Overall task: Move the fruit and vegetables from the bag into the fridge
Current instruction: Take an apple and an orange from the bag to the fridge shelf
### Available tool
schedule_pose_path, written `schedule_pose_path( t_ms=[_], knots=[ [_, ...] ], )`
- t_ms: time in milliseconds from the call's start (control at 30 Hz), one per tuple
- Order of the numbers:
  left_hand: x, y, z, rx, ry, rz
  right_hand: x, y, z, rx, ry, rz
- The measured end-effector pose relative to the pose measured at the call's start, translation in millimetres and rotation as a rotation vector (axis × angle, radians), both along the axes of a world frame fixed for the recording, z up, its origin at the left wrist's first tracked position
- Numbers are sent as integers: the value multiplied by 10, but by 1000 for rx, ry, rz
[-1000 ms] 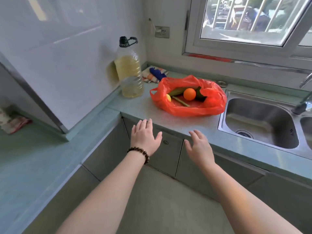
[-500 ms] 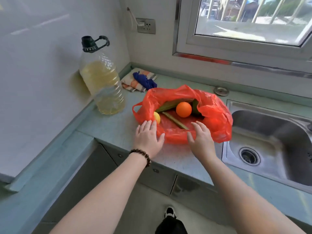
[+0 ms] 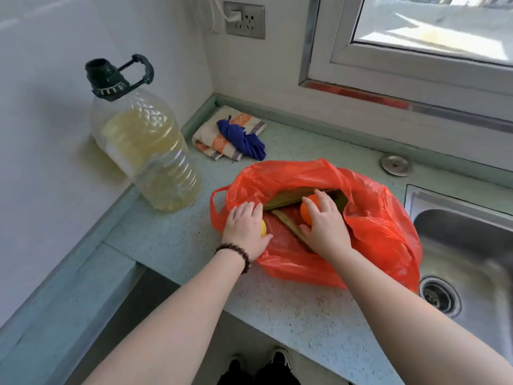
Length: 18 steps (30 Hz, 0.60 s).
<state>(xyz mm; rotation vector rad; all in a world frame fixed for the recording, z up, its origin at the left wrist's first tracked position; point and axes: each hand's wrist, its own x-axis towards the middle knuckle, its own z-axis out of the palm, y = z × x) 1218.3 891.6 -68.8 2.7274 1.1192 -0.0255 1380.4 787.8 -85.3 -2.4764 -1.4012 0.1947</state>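
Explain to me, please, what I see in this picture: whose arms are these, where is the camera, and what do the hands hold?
There is no machine here. A person wears a camera on the head, so you look down along their own two arms at a kitchen counter.

On the counter lies an open red bag. The right hand curls round an orange inside it. The left hand covers a yellow fruit at the bag's left edge; whether it grips it I cannot tell. Green vegetables lie between the hands.

Around them: a large oil bottle, folded cloths, and a steel sink on the right. No fridge is visible.
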Motion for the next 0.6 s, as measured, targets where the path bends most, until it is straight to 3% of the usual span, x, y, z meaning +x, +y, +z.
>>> schedule_pose_path(
  t_ms=[200,600],
  knots=[
    [-93,184,-167,-88,47,-22,92,143,-133,-79,-56,-105],
    [-196,217,-180,-159,22,-94,-63,57,-112,1,47,-163]
  ],
)
